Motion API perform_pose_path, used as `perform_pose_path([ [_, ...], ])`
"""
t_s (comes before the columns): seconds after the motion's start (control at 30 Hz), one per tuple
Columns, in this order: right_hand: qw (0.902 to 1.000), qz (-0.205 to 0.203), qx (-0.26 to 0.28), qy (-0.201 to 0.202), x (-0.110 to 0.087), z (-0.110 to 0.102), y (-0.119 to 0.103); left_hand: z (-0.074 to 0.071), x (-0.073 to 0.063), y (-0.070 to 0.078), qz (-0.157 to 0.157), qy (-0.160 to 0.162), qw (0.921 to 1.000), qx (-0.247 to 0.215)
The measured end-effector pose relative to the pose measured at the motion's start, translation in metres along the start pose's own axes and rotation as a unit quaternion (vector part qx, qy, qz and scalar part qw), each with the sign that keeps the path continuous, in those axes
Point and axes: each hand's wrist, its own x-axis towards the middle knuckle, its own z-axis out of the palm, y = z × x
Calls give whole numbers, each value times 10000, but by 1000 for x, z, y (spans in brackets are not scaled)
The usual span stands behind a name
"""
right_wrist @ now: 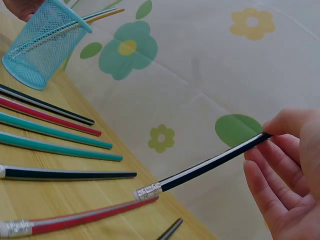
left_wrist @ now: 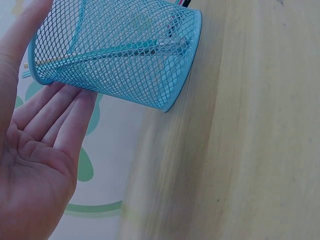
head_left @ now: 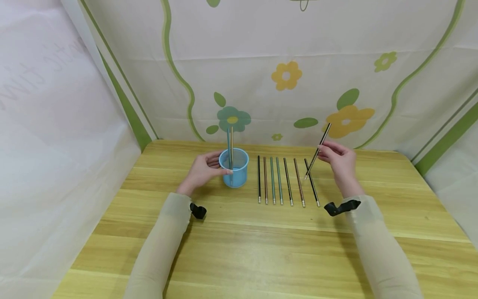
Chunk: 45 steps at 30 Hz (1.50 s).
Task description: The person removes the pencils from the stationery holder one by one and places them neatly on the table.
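A light-blue mesh pencil cup (head_left: 239, 179) stands upright on the table, with two pencils (right_wrist: 102, 15), one teal and one yellowish, leaning inside. My left hand (head_left: 201, 170) holds the cup from its left side, thumb at the front and fingers behind, near the rim. My right hand (head_left: 340, 162) pinches a black striped pencil (right_wrist: 212, 163) between thumb and fingertips. That pencil is raised and slanted, its silver ferrule and eraser (right_wrist: 148, 192) pointing down to the left. In the head view its lower end overlaps the rightmost black pencil (head_left: 313, 187) of a row.
Several pencils lie side by side right of the cup, eraser ends toward me: black, red-brown (head_left: 266, 180) and teal (head_left: 273, 180) ones. The wooden table (head_left: 239, 249) meets a white flower-printed cloth (head_left: 239, 74) at its back. Fabric walls rise on both sides.
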Motion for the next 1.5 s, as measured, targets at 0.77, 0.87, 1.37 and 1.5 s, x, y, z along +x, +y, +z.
perform_pose_path([
  [0.77,9938,380,-1031,-189,-4,-47,-3,0,-3,4,-43,37,10000,-44],
  [0.87,9918,471,-1136,-333,-5,-50,-4,0,-2,3,-47,54,10000,-26],
  [1.37,9618,755,-2461,-927,-5,-58,0,-1,-2,3,-10,21,10000,-38],
  [1.5,9531,827,-2710,-1063,-2,-62,10,-1,-2,3,-13,14,10000,-52],
])
